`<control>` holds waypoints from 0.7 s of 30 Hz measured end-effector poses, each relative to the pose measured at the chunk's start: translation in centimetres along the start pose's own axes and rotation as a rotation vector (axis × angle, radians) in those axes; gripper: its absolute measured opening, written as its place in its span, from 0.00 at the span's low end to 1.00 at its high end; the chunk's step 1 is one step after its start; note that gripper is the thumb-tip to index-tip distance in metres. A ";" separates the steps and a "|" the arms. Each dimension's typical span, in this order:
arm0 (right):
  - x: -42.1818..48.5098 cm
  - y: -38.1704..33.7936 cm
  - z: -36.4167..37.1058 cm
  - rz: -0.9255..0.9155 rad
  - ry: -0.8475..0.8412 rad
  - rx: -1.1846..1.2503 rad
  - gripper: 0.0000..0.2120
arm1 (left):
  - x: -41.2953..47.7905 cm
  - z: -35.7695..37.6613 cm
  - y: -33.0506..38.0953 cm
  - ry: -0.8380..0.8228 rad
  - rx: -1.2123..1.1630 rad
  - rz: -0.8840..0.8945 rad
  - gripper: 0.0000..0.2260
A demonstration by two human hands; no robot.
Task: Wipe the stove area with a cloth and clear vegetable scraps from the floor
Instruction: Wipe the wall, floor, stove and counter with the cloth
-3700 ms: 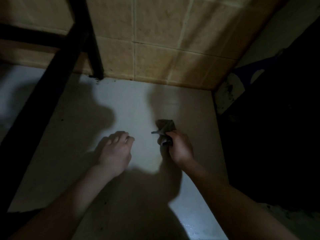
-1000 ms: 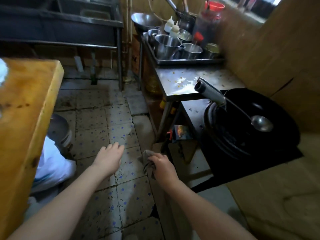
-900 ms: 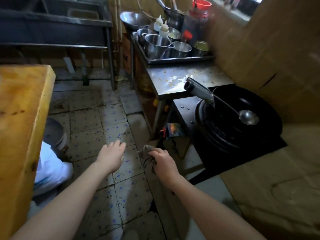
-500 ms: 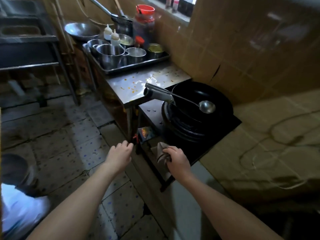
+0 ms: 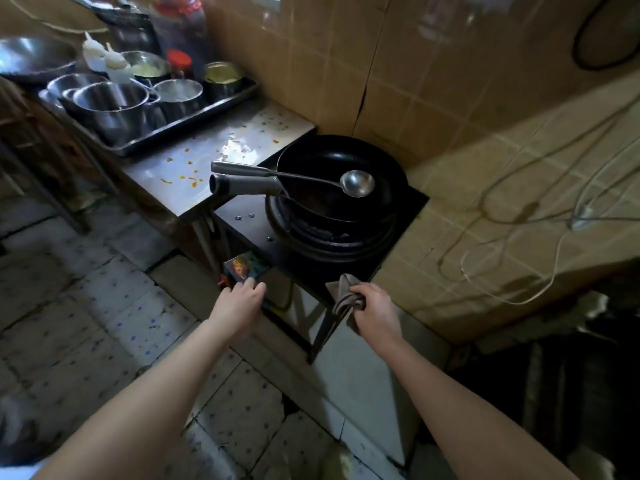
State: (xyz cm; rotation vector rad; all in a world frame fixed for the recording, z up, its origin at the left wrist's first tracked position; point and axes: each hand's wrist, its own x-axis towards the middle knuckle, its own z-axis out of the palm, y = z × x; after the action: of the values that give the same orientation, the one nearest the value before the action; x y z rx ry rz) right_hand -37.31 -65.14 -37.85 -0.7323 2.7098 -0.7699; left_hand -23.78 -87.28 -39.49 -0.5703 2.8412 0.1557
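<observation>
**Cloth at the stove's edge, wiping yet to show**

The floor, speckled tile filling the frame from 6 to 9 o'clock, looks grimy. A pale lump at 6 o'clock may be a scrap, but it is too blurred to tell. The floor part of the task therefore looks undone.

The bench, at 11 o'clock of frame centre, has orange and pale specks across its bare steel and a tray of pots at its far end. Just beside it, the stove has drops on its dark top. The wok sits on the burner, and a ladle lies across it with its handle toward 9 o'clock.

The hands are both at the stove's front. The right hand, at 5 o'clock of the wok, is curled round a bunched grey cloth at the stove's front corner. Whether the cloth touches the top cannot be told. The left hand, at 7 o'clock of the wok, has loosely bent fingers and holds nothing. It is just below a coloured packet.

With specks and drops still in place, the task seems to be at an early stage. Stove top, bench and floor all appear left to do, and the wok will probably hamper the wipe.
</observation>
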 end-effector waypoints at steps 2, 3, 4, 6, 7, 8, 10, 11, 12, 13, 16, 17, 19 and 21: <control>0.8 0.9 0.1 0.050 0.027 0.015 0.19 | 0.6 0.4 0.0 -0.001 -0.011 0.013 0.15; 1.4 1.3 0.1 0.074 0.037 0.017 0.19 | 0.9 0.4 0.1 -0.001 -0.016 0.013 0.15; 2.0 1.8 0.0 0.100 0.044 0.018 0.18 | 1.2 0.5 0.1 -0.004 -0.022 0.010 0.15; 3.7 2.6 0.1 0.148 0.053 0.021 0.19 | 1.8 0.7 0.4 -0.007 -0.041 0.001 0.16; 4.6 3.0 0.3 0.162 0.055 0.019 0.19 | 2.1 0.8 0.4 -0.011 -0.049 -0.007 0.16; 5.5 3.3 0.7 0.164 0.059 0.013 0.18 | 2.5 1.0 0.5 -0.010 -0.054 -0.020 0.16; 7.3 3.9 1.6 0.164 0.066 0.014 0.18 | 3.3 1.4 0.3 -0.002 -0.064 -0.060 0.16; 8.0 4.0 2.1 0.185 0.059 0.039 0.18 | 3.6 1.4 0.1 -0.010 -0.074 -0.077 0.16; 8.7 4.0 2.6 0.203 0.043 0.071 0.18 | 3.9 1.4 0.1 -0.019 -0.084 -0.089 0.16; 9.2 4.0 3.2 0.211 0.023 0.094 0.18 | 4.3 1.4 0.0 -0.020 -0.090 -0.100 0.17; 10.0 2.9 5.1 0.234 -0.030 0.104 0.17 | 5.5 0.9 -0.1 -0.042 -0.111 -0.125 0.17; 9.9 2.3 5.8 0.216 -0.042 0.092 0.17 | 5.8 0.7 -0.1 -0.042 -0.121 -0.134 0.17; 9.5 0.9 7.2 0.163 -0.078 0.067 0.17 | 6.3 0.4 -0.3 -0.033 -0.124 -0.155 0.17; 9.6 -0.9 8.3 0.128 -0.114 0.074 0.17 | 6.3 0.1 -0.7 -0.014 -0.126 -0.170 0.16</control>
State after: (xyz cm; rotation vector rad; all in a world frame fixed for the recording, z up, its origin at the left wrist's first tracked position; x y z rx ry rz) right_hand -42.23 -74.36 -45.10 -0.5621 2.5817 -0.7691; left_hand -29.17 -90.23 -41.21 -0.8304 2.7671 0.3081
